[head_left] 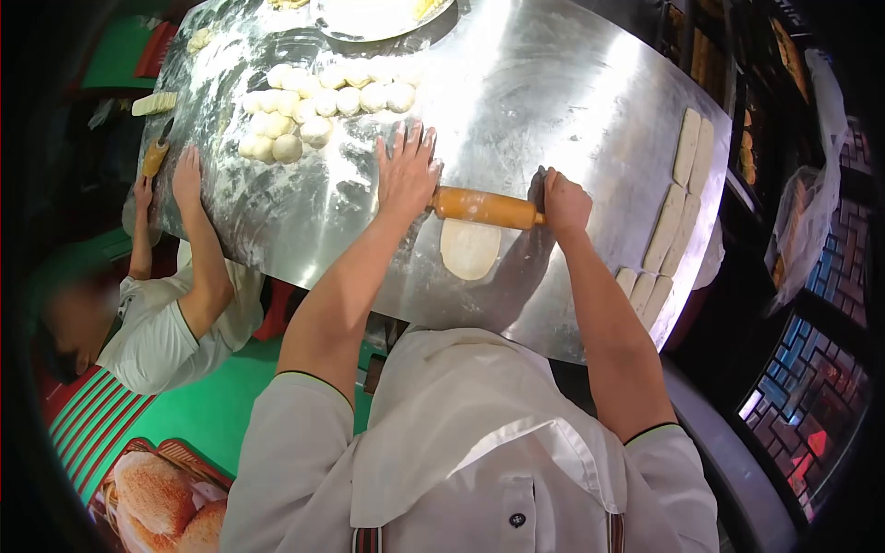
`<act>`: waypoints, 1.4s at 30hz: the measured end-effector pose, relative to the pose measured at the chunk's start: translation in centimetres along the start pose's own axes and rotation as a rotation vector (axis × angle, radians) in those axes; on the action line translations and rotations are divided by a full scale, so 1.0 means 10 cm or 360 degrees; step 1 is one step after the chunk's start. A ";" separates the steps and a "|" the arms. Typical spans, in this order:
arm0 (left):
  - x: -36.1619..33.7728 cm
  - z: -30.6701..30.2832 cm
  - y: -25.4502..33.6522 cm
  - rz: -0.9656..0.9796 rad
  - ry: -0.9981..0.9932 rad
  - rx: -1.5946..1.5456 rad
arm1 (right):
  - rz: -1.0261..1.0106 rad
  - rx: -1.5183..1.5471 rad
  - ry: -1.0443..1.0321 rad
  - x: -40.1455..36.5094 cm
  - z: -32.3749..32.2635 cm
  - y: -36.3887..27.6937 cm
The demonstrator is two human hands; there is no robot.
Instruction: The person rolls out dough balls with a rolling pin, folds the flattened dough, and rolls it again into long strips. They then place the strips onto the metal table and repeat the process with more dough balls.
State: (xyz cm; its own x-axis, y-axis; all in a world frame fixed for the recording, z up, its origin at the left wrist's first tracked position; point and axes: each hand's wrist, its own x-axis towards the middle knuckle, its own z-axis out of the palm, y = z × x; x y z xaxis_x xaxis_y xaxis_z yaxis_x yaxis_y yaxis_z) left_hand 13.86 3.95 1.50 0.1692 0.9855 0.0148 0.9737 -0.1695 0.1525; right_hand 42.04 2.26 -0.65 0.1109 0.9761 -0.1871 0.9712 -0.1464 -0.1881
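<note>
Polished steel surface (572,101), rounded at the corners, bare and gleaming right of the rolling pin (486,207), white with flour (240,194) left of it. Under the rolling pin and touching it, a flat pale dough round (470,251), spread toward the near edge. Beyond the rolling pin and to its left, a tight cluster of dough balls (318,101), touching one another in rough rows. Farther beyond, a big round tray (369,28) at the far edge. Well right of the rolling pin, along the right edge, long flat dough strips (678,217), laid side by side and end to end. Far left of the rolling pin, at the rim, a smaller wooden pin (153,158); on the steel or not, unclear.
</note>
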 end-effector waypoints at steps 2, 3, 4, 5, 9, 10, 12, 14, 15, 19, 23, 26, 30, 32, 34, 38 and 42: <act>-0.36 -0.06 0.06 0.0036 -0.0080 0.0013 | -0.0043 0.0032 0.0024 -0.31 0.07 0.03; -0.65 -0.09 0.10 0.0064 -0.0122 -0.0007 | -0.0113 -0.0001 -0.0014 -0.62 0.20 0.12; -1.02 -0.05 0.13 0.0066 -0.0156 -0.0031 | -0.0184 -0.0035 -0.0056 -1.01 0.33 0.21; -1.28 -0.01 0.14 0.0066 -0.0196 -0.0055 | -0.0226 0.0017 -0.0068 -1.40 0.37 0.26; -1.22 0.04 0.33 -0.0024 -0.0056 -0.0749 | -0.0308 0.0157 -0.0023 -1.75 0.41 0.33; -1.09 0.06 0.44 -0.0018 -0.0044 -0.0744 | -0.0311 0.0160 -0.0010 -1.73 0.40 0.35; -0.79 -0.02 0.62 -0.0198 -0.0411 -0.0755 | -0.0457 0.0162 -0.0057 -1.60 0.32 0.38; -0.66 -0.01 0.60 -0.0148 -0.0433 -0.0735 | -0.0439 0.0091 -0.0092 -1.58 0.22 0.39; -0.62 0.00 0.57 -0.0104 -0.0478 -0.0717 | -0.0411 0.0022 -0.0149 -1.60 0.17 0.40; -0.53 0.34 -0.27 -0.0586 0.0309 -0.0623 | -0.0208 0.0146 -0.0215 -1.74 0.03 0.53; -0.33 0.07 -1.00 -0.1024 0.0457 -0.0320 | 0.0238 0.0437 -0.0135 -1.74 0.21 0.83; -0.30 -0.37 -1.04 -0.1152 0.0421 -0.1090 | 0.0698 0.0990 -0.0308 -1.69 0.45 1.01; -0.56 -0.60 -0.58 -0.0902 0.0451 -0.2179 | 0.0823 0.1301 -0.0295 -1.60 0.58 1.25; -0.83 -0.58 -0.27 -0.0911 0.0226 -0.2491 | 0.1175 0.1636 -0.0482 -1.55 0.28 1.05; -1.11 -0.32 -0.02 -0.0970 -0.0093 -0.2789 | 0.1179 0.1569 -0.0512 -1.54 0.17 0.98; -1.62 0.10 0.53 -0.1041 -0.0639 -0.2802 | 0.1165 0.1555 -0.0597 -1.52 0.11 0.97; -1.85 0.45 0.28 -0.0878 -0.0502 -0.2387 | 0.0488 0.0811 -0.0520 -1.61 0.74 1.35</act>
State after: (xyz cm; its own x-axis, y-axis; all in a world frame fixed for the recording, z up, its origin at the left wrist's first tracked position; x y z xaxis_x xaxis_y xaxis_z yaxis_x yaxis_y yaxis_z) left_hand 14.10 -14.81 -2.79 0.0763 0.8460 -0.5277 -0.0584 0.5321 0.8447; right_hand 51.77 -16.63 -7.28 0.2181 0.7914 -0.5711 0.6762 -0.5445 -0.4963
